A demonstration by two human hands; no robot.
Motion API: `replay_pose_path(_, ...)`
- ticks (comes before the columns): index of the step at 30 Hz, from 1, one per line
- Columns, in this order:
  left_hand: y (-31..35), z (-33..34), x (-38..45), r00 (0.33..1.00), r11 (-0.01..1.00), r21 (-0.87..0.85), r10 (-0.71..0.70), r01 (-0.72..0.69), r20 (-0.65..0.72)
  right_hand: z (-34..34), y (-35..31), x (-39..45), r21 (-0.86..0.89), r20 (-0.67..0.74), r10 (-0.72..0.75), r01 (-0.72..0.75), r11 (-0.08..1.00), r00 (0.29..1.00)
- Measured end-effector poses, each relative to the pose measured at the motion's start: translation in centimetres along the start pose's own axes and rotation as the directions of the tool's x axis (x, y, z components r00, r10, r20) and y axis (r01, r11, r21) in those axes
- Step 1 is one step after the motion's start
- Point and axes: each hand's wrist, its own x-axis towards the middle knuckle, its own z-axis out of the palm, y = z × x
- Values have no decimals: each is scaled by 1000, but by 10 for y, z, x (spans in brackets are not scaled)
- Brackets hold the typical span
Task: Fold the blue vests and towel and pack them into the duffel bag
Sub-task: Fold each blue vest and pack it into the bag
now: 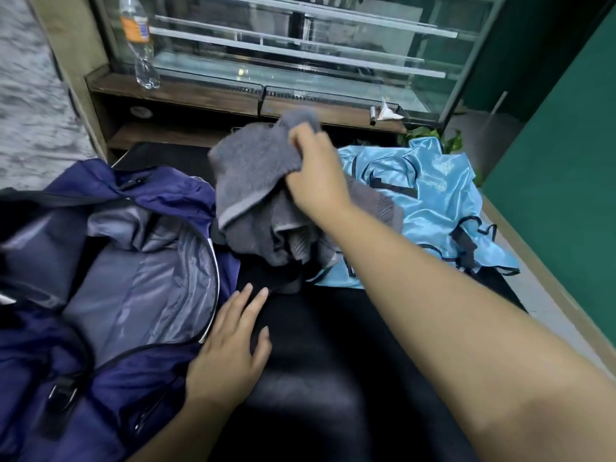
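A crumpled grey towel (253,181) hangs above the black padded bench (320,361), lifted at its top by my right hand (316,168), which grips it. Shiny light-blue vests (430,191) with dark trim lie in a loose heap to the right of the towel, partly under it. The navy duffel bag (140,201) lies unzipped on the left, its grey lining (133,288) showing. My left hand (230,345) rests flat with straight fingers on the bench, beside the bag's open edge.
A glass display case on a wooden counter (206,95) stands just behind the bench, with a plastic water bottle (138,41) on its left corner. A green wall (560,161) closes the right side. Grey carpet (26,95) lies to the far left.
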Motion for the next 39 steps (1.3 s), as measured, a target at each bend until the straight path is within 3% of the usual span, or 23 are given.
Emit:
replay_pose_path(3,-1,1,0,1000,1000,-5,-13,13,-7,31,17,-12,-64,250,114,-102,993,962)
replay_pose_path(6,-1,2,0,1000,1000,-3,-5,5,-8,50,38,-16,-263,505,268,-150,953,820)
replay_pose_path(8,-2,3,-1,1000,1000,-5,1,-1,-7,54,44,-14,-412,570,352,-112,904,742)
replay_pose_path(10,-2,3,-1,1000,1000,-8,-2,2,-4,52,39,-6,-392,512,363,-164,905,778)
replay_pose_path(14,-2,3,-1,1000,1000,-12,-9,9,1,38,7,16,-13,255,229,-234,972,939)
replay_pose_path(20,0,1,-1,1000,1000,-18,-18,18,1,24,-17,43,497,105,226,-248,832,968)
replay_pose_path(22,-1,2,-1,1000,1000,-19,-13,13,3,27,-9,46,452,109,266,-287,845,958)
replay_pose_path(24,-2,2,-1,1000,1000,-23,-7,7,9,34,5,43,215,138,350,-373,903,926)
replay_pose_path(27,-1,2,-2,1000,1000,-16,-12,12,9,41,26,30,-108,219,565,-556,824,795)
replay_pose_path(29,-1,1,-2,1000,1000,-18,-21,21,11,42,30,23,-158,269,632,-614,773,727)
replay_pose_path(34,-3,1,0,1000,1000,-3,2,-2,22,41,25,23,295,284,540,-608,737,792)
replay_pose_path(37,-3,0,0,1000,1000,-8,-6,6,15,26,36,25,47,161,424,-436,899,891)
replay_pose_path(39,-3,0,1,1000,1000,2,-2,2,22,9,60,26,-179,44,362,-349,920,931)
